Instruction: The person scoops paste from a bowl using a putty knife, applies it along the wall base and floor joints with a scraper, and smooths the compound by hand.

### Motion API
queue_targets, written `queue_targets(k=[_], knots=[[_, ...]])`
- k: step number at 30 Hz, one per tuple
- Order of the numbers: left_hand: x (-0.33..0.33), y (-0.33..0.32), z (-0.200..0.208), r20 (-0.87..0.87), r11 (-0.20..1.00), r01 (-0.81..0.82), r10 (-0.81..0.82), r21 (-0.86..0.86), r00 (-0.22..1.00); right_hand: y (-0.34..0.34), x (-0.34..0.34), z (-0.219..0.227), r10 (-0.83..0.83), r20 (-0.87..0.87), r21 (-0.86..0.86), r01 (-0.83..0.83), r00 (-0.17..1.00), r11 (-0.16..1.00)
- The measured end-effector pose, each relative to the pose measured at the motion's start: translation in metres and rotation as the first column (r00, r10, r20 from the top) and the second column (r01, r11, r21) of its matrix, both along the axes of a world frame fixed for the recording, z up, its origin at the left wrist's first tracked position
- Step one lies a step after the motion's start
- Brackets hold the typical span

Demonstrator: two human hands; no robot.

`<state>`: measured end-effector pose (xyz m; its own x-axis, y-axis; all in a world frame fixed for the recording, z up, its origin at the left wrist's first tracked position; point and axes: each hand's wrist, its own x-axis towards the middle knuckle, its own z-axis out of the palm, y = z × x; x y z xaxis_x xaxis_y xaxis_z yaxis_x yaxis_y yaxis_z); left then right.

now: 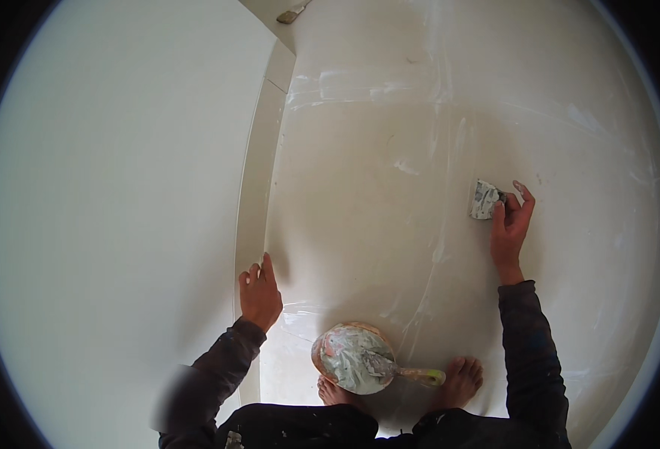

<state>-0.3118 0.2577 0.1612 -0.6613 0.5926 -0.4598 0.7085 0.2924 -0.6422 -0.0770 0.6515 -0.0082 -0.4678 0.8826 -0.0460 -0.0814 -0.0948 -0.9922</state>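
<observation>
My right hand [511, 223] is raised against the pale wall [390, 172] and grips a small putty knife [484, 199], its plaster-smeared blade pressed flat to the surface. My left hand [259, 293] rests with fingers spread on the wall's outer corner edge [255, 187], holding nothing. Below, between my bare feet [461, 380], lies a round bowl [352, 358] caked with grey-white plaster, and a second trowel with a light handle [419, 374] rests in it. Both my sleeves are dark and spattered.
The wall shows white streaks and patches of filler [412, 166]. A smooth white wall face [113, 209] fills the left side beyond the corner. A small tool or scrap [291, 15] lies at the top by the corner.
</observation>
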Motion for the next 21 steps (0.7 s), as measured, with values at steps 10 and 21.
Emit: queue_targets(k=[10,21], knots=[[-0.204,0.208,-0.056,-0.332,0.875,0.389,-0.29,0.287,0.898,0.007,-0.005,0.0,-0.013,-0.023,0.024,0.013,1.0,1.0],[-0.224,0.22,-0.11,-0.447,0.895,0.389,-0.262,0.217,0.855,0.011,-0.003,-0.006,0.014,0.016,0.018,-0.014,1.0,1.0]])
